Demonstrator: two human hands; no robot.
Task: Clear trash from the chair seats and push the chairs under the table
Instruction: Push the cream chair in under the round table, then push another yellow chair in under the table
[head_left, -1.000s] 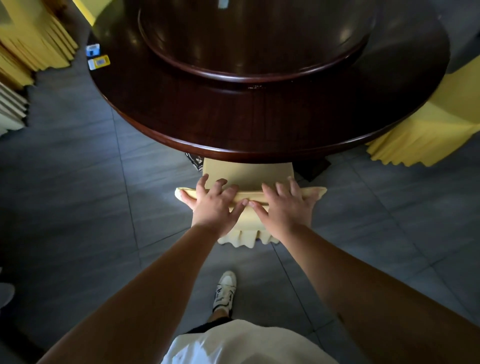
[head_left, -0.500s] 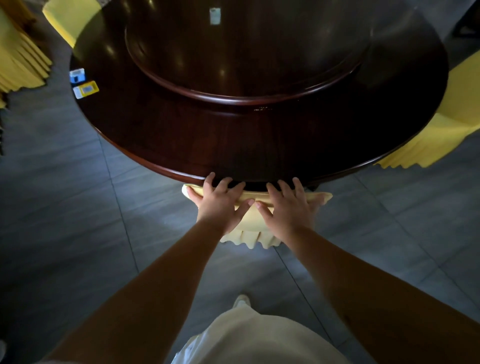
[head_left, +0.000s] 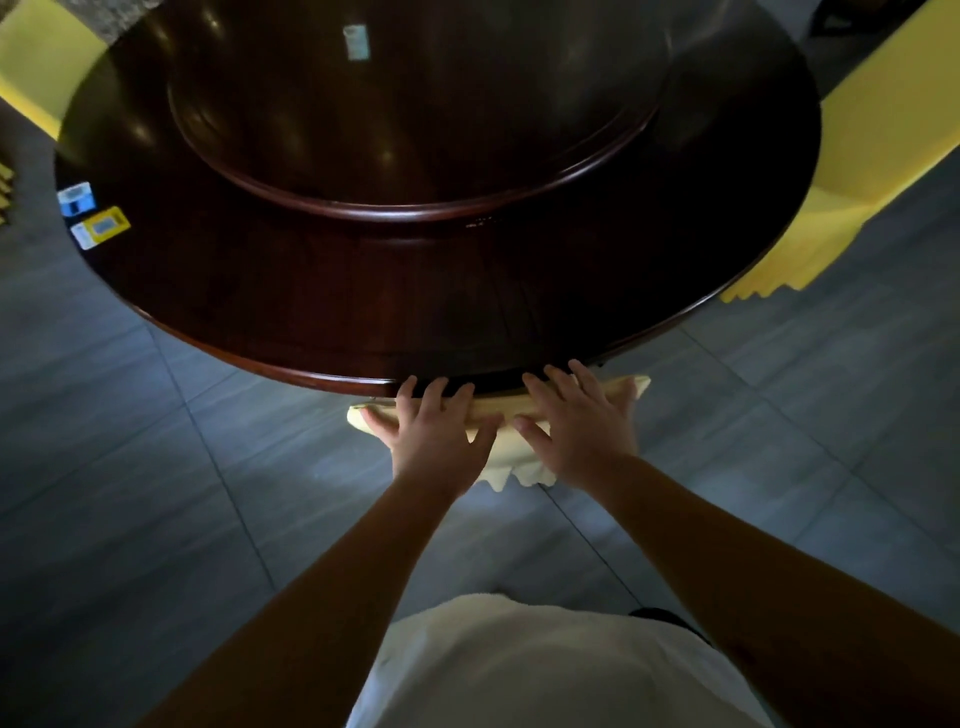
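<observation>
Now both hands are lying flat, fingers spread, on the top edge of a yellow-covered chair back (head_left: 493, 415) at about 6 o'clock of the round worktop (head_left: 363, 312). The left hand (head_left: 439, 434) is pressing near the left end of the chair back, the right hand (head_left: 576, 421) near the right end; neither is curling around anything, and the fingertips are reaching to the worktop's dark rim. The chair's seat is hiding beneath the worktop, with only the back's top and skirt hem showing. A raised turntable (head_left: 415, 130) is sitting at the worktop's centre. Two small packets, one blue (head_left: 76, 198) and one yellow (head_left: 102, 227), are lying near the rim at 9 o'clock. Another yellow chair (head_left: 831, 208) is standing at 3 o'clock, and a third (head_left: 41, 67) at 10 o'clock, on the grey tiled floor (head_left: 156, 493).
</observation>
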